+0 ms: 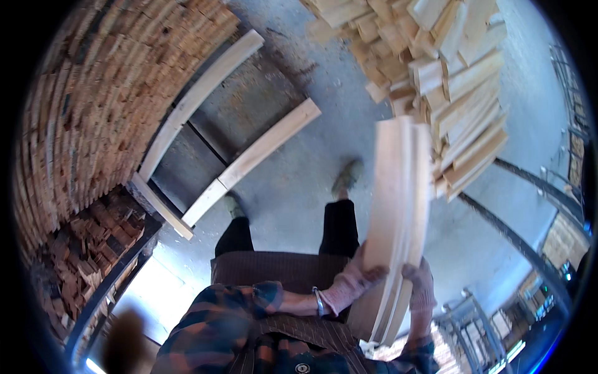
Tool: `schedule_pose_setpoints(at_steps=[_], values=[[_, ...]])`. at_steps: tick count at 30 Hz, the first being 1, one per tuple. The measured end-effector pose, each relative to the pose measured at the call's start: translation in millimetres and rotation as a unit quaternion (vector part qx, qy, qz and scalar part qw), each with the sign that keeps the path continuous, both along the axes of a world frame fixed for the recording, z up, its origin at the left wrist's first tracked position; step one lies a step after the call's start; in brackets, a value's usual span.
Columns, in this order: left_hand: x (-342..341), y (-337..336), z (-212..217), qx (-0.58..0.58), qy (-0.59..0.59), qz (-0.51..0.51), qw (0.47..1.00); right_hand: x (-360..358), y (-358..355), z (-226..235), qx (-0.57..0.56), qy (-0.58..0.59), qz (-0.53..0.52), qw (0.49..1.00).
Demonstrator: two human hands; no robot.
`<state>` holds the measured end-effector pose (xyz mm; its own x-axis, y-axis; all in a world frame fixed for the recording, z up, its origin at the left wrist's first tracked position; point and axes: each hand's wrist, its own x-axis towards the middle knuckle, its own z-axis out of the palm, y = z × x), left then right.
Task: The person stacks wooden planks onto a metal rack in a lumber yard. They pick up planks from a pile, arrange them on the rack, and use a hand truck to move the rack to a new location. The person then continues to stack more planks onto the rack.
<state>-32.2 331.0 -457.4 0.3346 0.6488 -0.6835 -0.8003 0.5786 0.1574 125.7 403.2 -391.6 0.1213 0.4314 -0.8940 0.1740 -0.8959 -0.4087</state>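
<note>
Several long, pale wooden boards are held together as a bundle on my right side, their far ends raised and slightly blurred. My left hand, in a pinkish work glove, grips the bundle's left side, fingers closed at its edge. On the opposite side my right hand, also gloved, is closed round the boards. Part of each hand's fingers is hidden by the wood. The bundle's lower ends reach down beside my apron.
A tall stack of boards stands at the left, above a bin of short offcuts. Pale beams form a low frame on the floor. Loose boards are heaped at the upper right, near dark metal bars.
</note>
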Motion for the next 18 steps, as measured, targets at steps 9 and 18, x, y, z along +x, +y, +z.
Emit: schedule_pose_setpoints(at_steps=[9,18], values=[[-106.7,-13.5,-126.6,-0.225,0.048,0.021,0.973,-117.2,44.2,-195.6,-0.18,0.032,0.304,0.935],[-134.0,-100.7,-300.6,0.11,0.516,-0.168,0.833,-179.4,30.0,-380.1,-0.143,0.051,0.369,0.917]])
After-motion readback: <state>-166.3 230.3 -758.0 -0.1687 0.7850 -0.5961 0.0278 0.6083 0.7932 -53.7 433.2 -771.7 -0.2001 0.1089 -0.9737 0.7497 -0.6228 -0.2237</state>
